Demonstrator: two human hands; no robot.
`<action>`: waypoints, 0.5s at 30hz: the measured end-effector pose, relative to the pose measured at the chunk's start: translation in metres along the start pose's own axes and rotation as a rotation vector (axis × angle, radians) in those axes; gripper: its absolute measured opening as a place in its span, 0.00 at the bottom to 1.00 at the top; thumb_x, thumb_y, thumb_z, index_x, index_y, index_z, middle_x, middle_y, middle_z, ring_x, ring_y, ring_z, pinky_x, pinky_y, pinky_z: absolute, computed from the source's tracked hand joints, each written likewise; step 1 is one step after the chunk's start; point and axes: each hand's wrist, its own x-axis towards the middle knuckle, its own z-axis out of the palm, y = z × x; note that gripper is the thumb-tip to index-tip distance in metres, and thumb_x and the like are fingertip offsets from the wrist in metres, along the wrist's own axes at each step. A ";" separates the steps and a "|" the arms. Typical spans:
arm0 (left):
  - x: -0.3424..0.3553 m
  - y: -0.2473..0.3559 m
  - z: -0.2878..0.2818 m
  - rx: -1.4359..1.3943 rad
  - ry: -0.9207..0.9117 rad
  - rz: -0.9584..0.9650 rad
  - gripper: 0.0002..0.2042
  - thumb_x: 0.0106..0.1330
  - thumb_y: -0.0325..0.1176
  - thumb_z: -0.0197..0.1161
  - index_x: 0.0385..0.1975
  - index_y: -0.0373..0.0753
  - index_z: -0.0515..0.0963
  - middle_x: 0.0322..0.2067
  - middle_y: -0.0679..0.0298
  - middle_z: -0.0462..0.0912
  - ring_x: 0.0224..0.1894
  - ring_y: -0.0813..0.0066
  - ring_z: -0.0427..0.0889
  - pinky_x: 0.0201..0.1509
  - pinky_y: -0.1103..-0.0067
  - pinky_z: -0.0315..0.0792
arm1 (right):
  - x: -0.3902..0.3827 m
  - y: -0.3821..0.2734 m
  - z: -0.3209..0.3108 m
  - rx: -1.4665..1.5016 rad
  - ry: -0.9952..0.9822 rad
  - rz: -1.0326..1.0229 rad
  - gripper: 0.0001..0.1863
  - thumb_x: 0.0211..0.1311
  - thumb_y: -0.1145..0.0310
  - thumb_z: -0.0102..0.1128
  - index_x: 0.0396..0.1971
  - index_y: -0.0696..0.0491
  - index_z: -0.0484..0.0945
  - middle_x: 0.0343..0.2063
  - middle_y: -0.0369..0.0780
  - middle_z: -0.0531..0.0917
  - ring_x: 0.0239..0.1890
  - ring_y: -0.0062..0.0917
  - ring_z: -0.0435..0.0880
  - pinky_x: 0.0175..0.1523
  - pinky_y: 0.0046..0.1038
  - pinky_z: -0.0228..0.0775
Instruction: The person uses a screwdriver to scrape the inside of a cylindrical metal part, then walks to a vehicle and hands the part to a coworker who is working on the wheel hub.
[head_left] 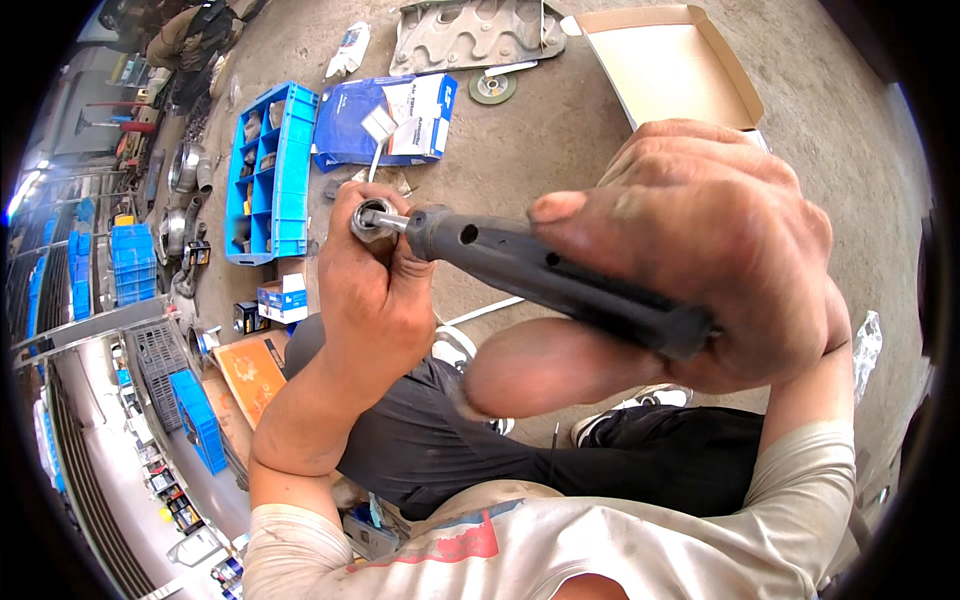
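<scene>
Ahead of my chest, my left hand (375, 280) is closed around a round metal fitting (364, 212) with a hollow, ring-shaped end facing up. A black cylindrical tool (545, 270) lies across the middle of the view, and my right hand (710, 250) grips it, partly blurred. Small holes show along the tool's body. From its far end a thin metal shaft (390, 220) reaches into the fitting's opening. How deep the tip sits is hidden. The lower part of the fitting is covered by my left fingers.
Beyond my left hand stand a blue divided bin (290, 180) with parts and a blue-and-white box (350, 115). Farther off are an open cardboard box (670, 70), a disc (493, 88) and a dirty metal plate (470, 35). Shelving (90, 330) lines the left.
</scene>
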 end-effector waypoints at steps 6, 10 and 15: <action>0.017 0.017 0.004 0.129 0.014 -0.028 0.07 0.58 0.25 0.58 0.31 0.34 0.66 0.15 0.59 0.71 0.16 0.61 0.72 0.21 0.73 0.64 | -0.003 0.005 0.019 -0.032 0.133 -0.104 0.25 0.31 0.62 0.78 0.28 0.62 0.76 0.15 0.39 0.75 0.13 0.26 0.75 0.17 0.24 0.65; 0.011 -0.008 0.008 0.090 0.009 0.005 0.09 0.58 0.27 0.59 0.32 0.34 0.66 0.18 0.56 0.74 0.20 0.57 0.75 0.24 0.73 0.67 | 0.004 0.000 0.024 -0.022 0.167 -0.041 0.19 0.34 0.65 0.77 0.21 0.61 0.76 0.15 0.38 0.74 0.12 0.25 0.75 0.16 0.24 0.65; 0.012 0.007 0.001 -0.008 -0.111 -0.002 0.11 0.62 0.34 0.58 0.33 0.34 0.66 0.18 0.62 0.68 0.20 0.68 0.69 0.26 0.77 0.64 | -0.003 0.001 0.037 -0.014 0.443 0.017 0.20 0.35 0.70 0.74 0.30 0.59 0.75 0.16 0.37 0.76 0.13 0.24 0.75 0.17 0.22 0.66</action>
